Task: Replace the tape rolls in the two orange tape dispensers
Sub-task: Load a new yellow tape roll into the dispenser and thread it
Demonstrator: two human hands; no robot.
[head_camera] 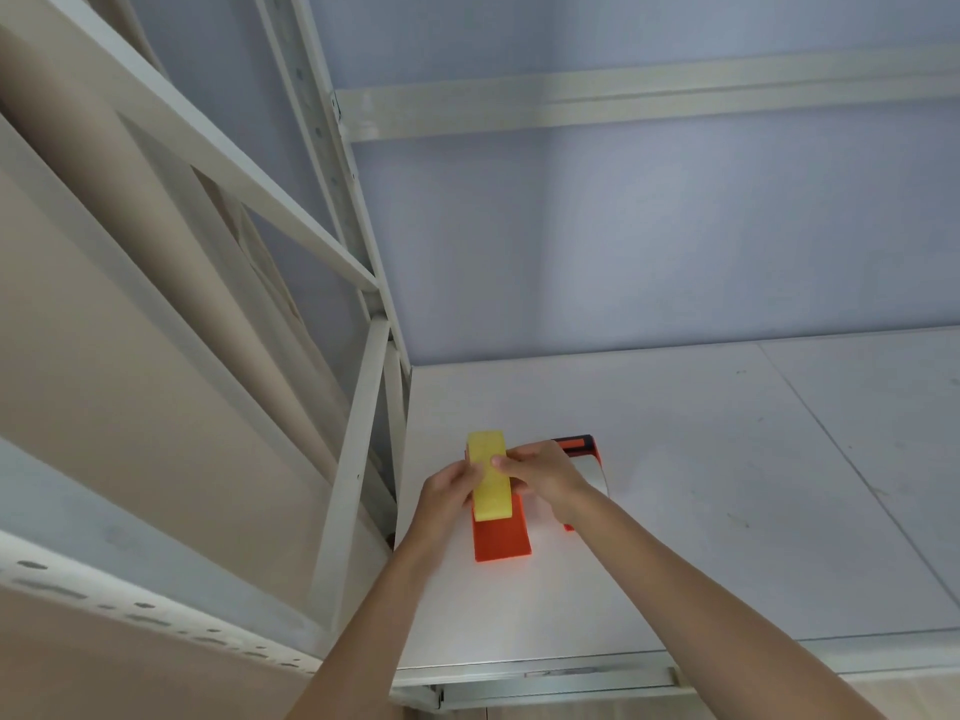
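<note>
Seen from above, a person's two bare hands meet over a white shelf board [727,485] inside a pale metal rack [358,449], against a pale wall. The left hand [449,491] and right hand [540,472] each pinch one side of a yellow tape roll [488,475], grip pressed onto its flanks, holding it on edge at the far end of the near orange dispenser [501,537], which lies on the board near the rack's upright. A second orange dispenser [582,446], carrying a white tape roll [592,472], sits just behind the right hand, partly hidden by it.
</note>
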